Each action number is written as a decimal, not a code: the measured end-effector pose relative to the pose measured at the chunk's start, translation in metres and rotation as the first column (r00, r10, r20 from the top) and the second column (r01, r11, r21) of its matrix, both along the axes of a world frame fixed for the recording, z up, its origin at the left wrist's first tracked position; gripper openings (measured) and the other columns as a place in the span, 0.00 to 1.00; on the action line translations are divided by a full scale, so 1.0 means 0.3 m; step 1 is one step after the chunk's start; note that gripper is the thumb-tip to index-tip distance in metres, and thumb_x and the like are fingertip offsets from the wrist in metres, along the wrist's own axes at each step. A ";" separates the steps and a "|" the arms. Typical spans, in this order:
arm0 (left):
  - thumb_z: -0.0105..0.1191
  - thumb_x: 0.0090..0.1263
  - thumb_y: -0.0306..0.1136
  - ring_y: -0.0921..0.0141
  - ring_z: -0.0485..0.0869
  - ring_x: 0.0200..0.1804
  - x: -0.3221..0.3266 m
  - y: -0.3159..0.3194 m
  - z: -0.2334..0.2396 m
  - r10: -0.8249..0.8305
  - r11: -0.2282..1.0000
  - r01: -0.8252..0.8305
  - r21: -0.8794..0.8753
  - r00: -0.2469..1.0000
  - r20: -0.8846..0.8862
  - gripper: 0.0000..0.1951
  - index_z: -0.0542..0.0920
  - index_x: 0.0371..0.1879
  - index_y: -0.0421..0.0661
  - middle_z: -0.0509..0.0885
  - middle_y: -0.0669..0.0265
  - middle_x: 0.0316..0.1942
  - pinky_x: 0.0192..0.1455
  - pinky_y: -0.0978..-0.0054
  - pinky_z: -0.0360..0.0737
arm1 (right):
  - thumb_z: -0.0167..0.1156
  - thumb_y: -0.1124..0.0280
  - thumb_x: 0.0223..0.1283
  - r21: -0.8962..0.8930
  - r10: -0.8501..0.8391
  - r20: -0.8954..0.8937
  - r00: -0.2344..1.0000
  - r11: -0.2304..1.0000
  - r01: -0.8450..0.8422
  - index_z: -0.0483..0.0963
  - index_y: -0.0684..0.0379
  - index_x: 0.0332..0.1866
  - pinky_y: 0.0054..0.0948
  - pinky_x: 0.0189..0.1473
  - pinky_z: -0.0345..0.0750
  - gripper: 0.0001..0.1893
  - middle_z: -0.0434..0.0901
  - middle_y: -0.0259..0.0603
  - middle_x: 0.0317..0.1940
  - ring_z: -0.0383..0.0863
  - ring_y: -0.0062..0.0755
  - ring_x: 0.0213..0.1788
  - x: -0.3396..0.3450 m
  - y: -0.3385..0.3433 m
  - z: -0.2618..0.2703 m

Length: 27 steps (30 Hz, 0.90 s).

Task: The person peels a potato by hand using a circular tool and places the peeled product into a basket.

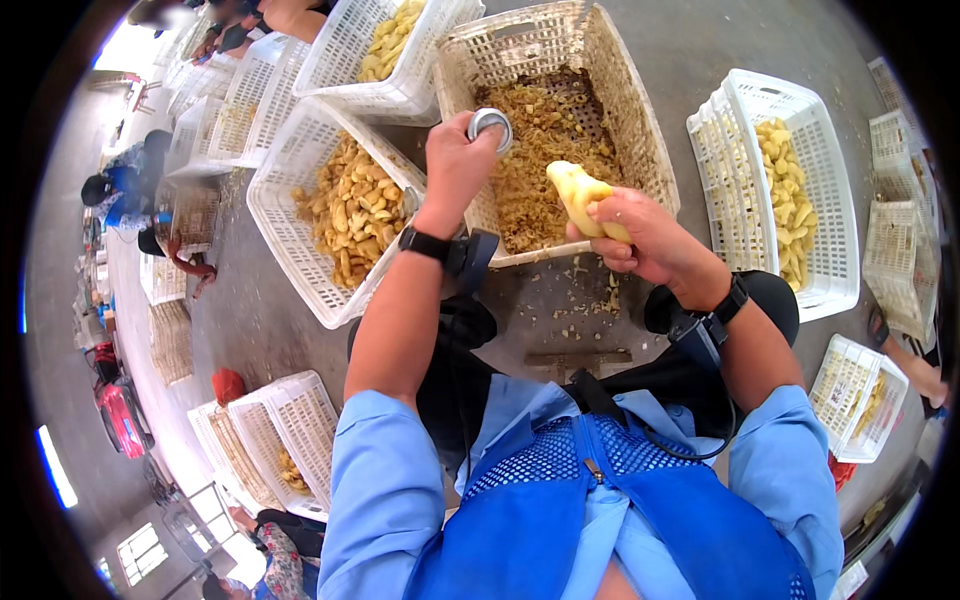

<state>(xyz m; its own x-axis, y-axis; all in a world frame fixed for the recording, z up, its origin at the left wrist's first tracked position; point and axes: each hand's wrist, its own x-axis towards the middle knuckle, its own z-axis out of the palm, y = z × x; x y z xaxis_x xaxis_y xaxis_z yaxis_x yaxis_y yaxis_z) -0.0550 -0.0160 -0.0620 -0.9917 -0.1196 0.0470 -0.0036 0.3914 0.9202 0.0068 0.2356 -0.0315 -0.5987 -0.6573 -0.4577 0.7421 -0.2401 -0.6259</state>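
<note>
My left hand (459, 169) grips a round metal ring-shaped tool (490, 129) and is raised over the near left part of a stained crate (517, 34). In my right hand (645, 236) is a peeled, pale yellow root piece (576, 189) that looks like ginger. Its knobbly end points up and left, towards the tool, and the two are apart. Below both hands, brownish-yellow peel scraps (532, 202) cover much of the crate's floor. Part of the root is hidden by my right fingers.
On the left, a white crate (281, 217) holds unpeeled brownish roots (356, 202). Another crate (330, 67) behind it and one on the right (832, 187) hold pale peeled roots (787, 202). Scraps (592, 300) litter the concrete floor. A person (124, 187) works at far left.
</note>
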 end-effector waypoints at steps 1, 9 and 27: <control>0.61 0.65 0.30 0.78 0.78 0.24 0.016 0.027 0.044 -0.051 0.994 0.047 0.100 0.998 0.035 0.09 0.87 0.37 0.37 0.84 0.68 0.22 0.27 0.75 0.73 | 0.51 0.68 0.69 -0.006 -0.024 0.006 1.000 1.000 0.024 0.68 0.63 0.55 0.17 0.17 0.60 0.14 0.80 0.41 0.39 0.63 0.14 0.18 0.004 0.005 -0.006; 0.62 0.65 0.29 0.79 0.78 0.27 0.068 0.068 0.088 -0.117 0.993 0.117 -0.008 0.992 -0.049 0.07 0.86 0.34 0.38 0.85 0.68 0.24 0.30 0.76 0.74 | 0.50 0.69 0.69 -0.067 0.017 0.099 0.995 0.998 -0.011 0.68 0.61 0.55 0.16 0.18 0.60 0.13 0.79 0.41 0.40 0.63 0.13 0.18 0.004 -0.008 0.004; 0.63 0.67 0.29 0.80 0.77 0.28 0.114 0.091 0.114 -0.186 0.977 0.191 0.096 0.981 -0.056 0.07 0.87 0.38 0.39 0.84 0.71 0.26 0.30 0.76 0.75 | 0.53 0.69 0.67 0.118 -0.005 -0.109 0.994 0.993 0.018 0.71 0.63 0.53 0.17 0.16 0.60 0.13 0.80 0.35 0.35 0.64 0.13 0.17 0.012 -0.041 0.022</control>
<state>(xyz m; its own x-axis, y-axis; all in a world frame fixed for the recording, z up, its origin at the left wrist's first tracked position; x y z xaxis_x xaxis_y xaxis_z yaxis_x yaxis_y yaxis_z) -0.0207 0.0112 -0.0278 -0.9939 0.0626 0.0903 0.1046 0.2868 0.9523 0.0104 0.2234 -0.0250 -0.6562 -0.5946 -0.4645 0.6661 -0.1674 -0.7268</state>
